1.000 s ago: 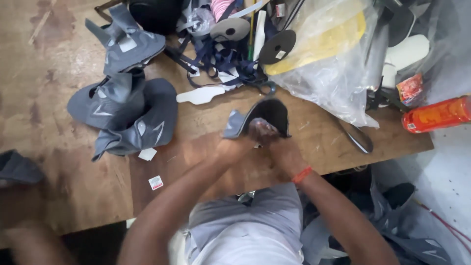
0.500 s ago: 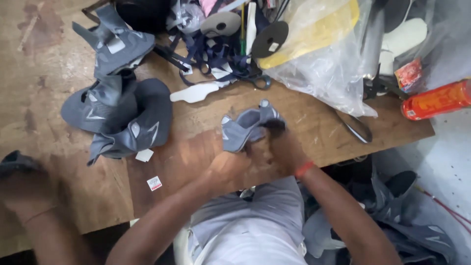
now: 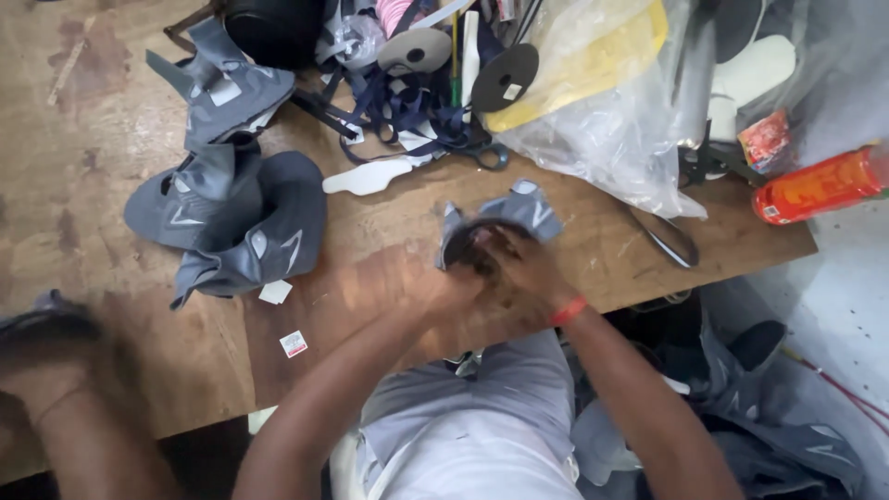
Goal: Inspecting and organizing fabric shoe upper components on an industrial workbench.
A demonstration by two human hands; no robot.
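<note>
Grey, soft, crumpled shoe upper (image 3: 505, 222) gripped in both hands' fingers (image 3: 505, 255) over the wooden table (image 3: 111, 167).

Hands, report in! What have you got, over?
Both hands gripping grey shoe upper. Held over table edge. Scissors and bag close behind, not touching.

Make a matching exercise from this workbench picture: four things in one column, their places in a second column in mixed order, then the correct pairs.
Things
1. grey shoe upper
2. orange spray can
3. pile of grey uppers
4. white insole piece

Places
A. lying at the table's right edge
B. held in both hands, the left hand and the right hand
C. flat on the wood between the pile and the dark blue straps
D. stacked on the left part of the wooden table

Pairs: 1-B, 2-A, 3-D, 4-C
</note>
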